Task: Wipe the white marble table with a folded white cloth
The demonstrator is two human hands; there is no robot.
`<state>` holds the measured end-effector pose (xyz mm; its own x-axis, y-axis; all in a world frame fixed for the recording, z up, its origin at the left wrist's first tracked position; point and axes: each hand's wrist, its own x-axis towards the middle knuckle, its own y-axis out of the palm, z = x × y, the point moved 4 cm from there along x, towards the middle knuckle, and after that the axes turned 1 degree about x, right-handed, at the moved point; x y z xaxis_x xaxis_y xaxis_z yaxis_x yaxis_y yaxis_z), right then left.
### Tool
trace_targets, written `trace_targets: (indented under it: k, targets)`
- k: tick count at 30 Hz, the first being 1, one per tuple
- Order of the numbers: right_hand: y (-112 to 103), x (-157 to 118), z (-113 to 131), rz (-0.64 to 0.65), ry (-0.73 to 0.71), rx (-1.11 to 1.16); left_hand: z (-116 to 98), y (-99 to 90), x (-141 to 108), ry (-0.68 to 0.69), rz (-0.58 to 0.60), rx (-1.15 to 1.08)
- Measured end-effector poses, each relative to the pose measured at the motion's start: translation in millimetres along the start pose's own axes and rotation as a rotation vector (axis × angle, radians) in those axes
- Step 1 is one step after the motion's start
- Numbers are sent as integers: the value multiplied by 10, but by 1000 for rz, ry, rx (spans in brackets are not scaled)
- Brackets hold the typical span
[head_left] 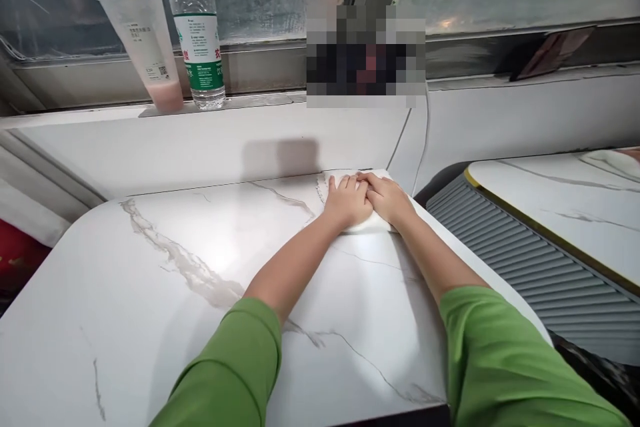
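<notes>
A white cloth [371, 223] lies at the far right end of a white marble-patterned table [200, 240], close against the wall. My left hand [349, 203] rests flat on the cloth with its fingers spread. Beside it, my right hand [391, 200] also presses down on the cloth, fingers stretched out and pointing left, their tips meeting or overlapping the left hand's fingers. Both arms reach straight forward in green sleeves. The hands cover the middle of the cloth; its edges show around them.
On the window ledge stand a plastic cup [145, 40] with some pink drink and a clear water bottle [199, 47]. A blurred-out patch hides part of the ledge. A white cable [424, 140] hangs down the wall. Another marble-patterned table [545, 193] with a grey ribbed side is at right.
</notes>
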<state>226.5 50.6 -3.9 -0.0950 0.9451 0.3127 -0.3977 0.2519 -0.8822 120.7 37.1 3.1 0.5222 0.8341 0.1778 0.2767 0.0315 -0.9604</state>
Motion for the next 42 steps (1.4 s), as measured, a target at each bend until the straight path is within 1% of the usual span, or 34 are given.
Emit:
trace_targets:
  k: [2,4,6,9,11,13,16,19,21,23,24,26,29,31,35,37,39,40,42]
  targets:
    - [23,35,4,-11,33,-11,42,11,1,-7,-6,1]
    - [30,-5,29,-13,0,-11,35,13,-61,-12,-9,0]
    - [27,-97,78,-6,-25,-17,10,1,-169,-10,-5,3]
    - [6,-309,224,7,-9,-49,-33,-52,-415,12,6,21]
    - [-17,-521,378,8,-21,-74,-69,-114,-648,32,7,35]
    - [-48,-812,553,2,-55,-104,-130,-191,-947,63,13,43]
    - [-125,-1367,813,-22,-129,-157,-268,-319,-1493,138,65,44]
    - [-218,-1891,1054,-23,-251,-193,-405,-438,-2010,203,129,39]
    - [-269,-2112,1177,-20,-314,-201,-458,-496,-2244,224,139,28]
    - [-296,-2195,1247,-25,-327,-195,-470,-523,-2356,229,127,18]
    - [-296,-2188,1262,-25,-321,-186,-461,-524,-2367,224,119,16]
    - [-266,-2095,1259,-21,-310,-163,-410,-507,-2311,202,111,14]
    - [-165,-1782,1210,-11,-306,-127,-241,-462,-2059,158,114,7]
    - [-74,-1461,1175,-8,-288,-109,-58,-437,-1798,122,115,4]
    - [129,-695,1182,0,-208,-64,415,-421,-1216,21,90,33]
    - [213,-394,1225,14,-182,-46,619,-422,-1012,-30,83,44]
    - [262,-227,1266,17,-180,-41,743,-429,-915,-66,72,49]
    - [274,-197,1280,13,-188,-41,771,-434,-907,-75,62,51]
    - [282,-226,1290,1,-206,-44,769,-442,-955,-76,47,52]
